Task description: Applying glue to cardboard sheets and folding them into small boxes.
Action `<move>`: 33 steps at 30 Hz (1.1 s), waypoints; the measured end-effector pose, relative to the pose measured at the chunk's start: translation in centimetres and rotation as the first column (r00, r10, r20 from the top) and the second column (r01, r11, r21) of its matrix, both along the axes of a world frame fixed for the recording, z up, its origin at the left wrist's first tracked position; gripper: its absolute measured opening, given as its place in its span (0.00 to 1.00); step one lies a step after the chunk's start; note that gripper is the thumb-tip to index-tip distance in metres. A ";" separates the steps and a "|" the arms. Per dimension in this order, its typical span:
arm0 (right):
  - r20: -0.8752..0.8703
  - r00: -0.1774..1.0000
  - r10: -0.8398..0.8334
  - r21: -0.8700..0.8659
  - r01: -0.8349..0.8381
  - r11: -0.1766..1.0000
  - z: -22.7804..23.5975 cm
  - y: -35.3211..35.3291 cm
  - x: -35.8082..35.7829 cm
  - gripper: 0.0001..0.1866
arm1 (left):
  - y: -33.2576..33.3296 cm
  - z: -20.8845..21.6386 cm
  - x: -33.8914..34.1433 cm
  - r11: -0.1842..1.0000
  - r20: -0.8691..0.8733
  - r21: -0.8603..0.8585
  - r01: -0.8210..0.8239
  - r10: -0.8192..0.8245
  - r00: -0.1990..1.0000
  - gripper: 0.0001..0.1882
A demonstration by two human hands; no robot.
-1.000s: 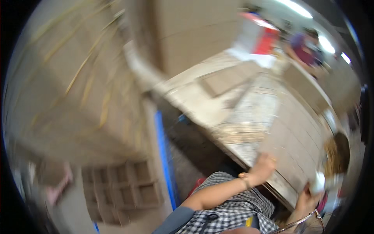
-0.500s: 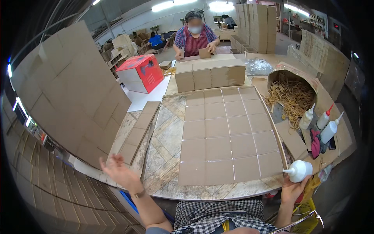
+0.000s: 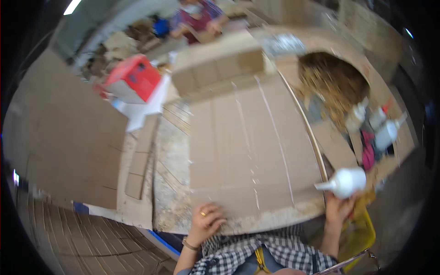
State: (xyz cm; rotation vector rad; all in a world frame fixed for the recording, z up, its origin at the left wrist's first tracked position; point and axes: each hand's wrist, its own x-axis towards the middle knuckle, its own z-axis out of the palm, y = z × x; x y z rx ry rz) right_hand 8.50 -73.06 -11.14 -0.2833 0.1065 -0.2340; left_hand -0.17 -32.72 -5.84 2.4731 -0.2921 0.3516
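A white squeeze bottle (image 3: 348, 182) lies across my right hand (image 3: 340, 206), its narrow nozzle pointing left over the right edge of the work. Below it, the fingers are closed around the bottle. My left hand (image 3: 207, 222), with a ring on one finger, rests at the near left corner of the cardboard pieces (image 3: 229, 156). Its fingers are loosely bent and nothing shows in them. White lines of what looks like glue run lengthwise between the rows of cardboard. A thin raised strip (image 3: 302, 119) borders their right side.
A cardboard stack (image 3: 220, 68) stands at the far end, with a person (image 3: 197, 20) behind it. Rubber bands (image 3: 327, 82) fill an open sack at right, near other bottles (image 3: 386, 133). A red box (image 3: 135, 80) and tall cardboard (image 3: 64, 133) are at left.
My left hand has come down from the air at left to the cardboard's near corner. The bottle stays in my right hand, its nozzle now farther left. The whole view has shifted and blurred.
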 end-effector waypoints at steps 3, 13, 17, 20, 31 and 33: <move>-0.103 0.995 -0.007 -0.140 -0.008 0.990 1.4 0.6 -1.2 0.29 | -0.1 -0.9 -2.7 0.999 -0.079 0.000 -0.050 0.050 0.996 0.14; -0.091 0.928 -0.362 -0.785 0.157 0.600 1.4 0.9 -5.2 0.40 | 0.1 -2.4 -2.9 0.988 -0.022 0.104 -0.114 0.117 0.993 0.10; -0.032 0.928 -0.371 -0.901 0.134 0.412 2.3 1.6 -5.7 0.41 | 0.1 -3.0 -2.9 0.986 0.015 0.105 -0.130 0.129 0.992 0.09; -0.018 0.945 -0.328 -0.942 0.093 0.321 3.2 2.2 -5.8 0.40 | 0.0 -3.2 -3.0 0.984 0.029 0.106 -0.146 0.144 0.989 0.08; -0.055 0.953 -0.299 -0.983 0.000 0.181 3.8 3.2 -7.9 0.41 | -0.6 -3.4 -3.2 0.964 0.121 0.182 -0.193 0.173 0.978 0.09; -0.063 0.952 -0.301 -0.985 -0.010 0.174 4.5 3.7 -8.6 0.41 | -0.7 -3.6 -3.1 0.960 0.132 0.190 -0.207 0.184 0.974 0.08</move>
